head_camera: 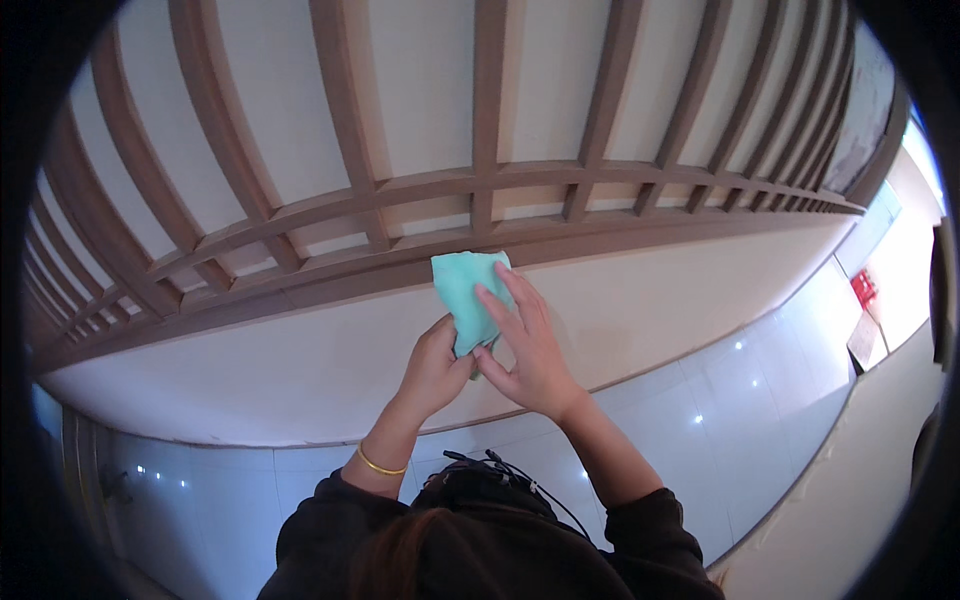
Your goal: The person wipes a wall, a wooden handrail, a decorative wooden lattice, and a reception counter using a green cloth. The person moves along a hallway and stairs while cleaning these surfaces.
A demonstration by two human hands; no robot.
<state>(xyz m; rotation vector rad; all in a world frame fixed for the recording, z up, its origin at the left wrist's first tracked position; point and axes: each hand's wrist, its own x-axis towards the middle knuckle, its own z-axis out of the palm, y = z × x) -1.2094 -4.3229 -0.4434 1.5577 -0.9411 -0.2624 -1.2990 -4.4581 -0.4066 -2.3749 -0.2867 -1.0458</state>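
A mint-green cloth, folded into a pad, is held up in front of me. My left hand grips its lower end, with part of the hand hidden behind the fabric. Against the cloth's right side rests my right hand, fingers spread over its face and thumb at the lower edge. Both hands are in front of the plain lower wall, just below the brown lattice of slats on the wall.
A brown ledge runs along the lattice's bottom. Pale, glossy floor tiles lie below. Black cables hang at my chest. A red object stands far right, near a bright opening. Another wall borders the floor at right.
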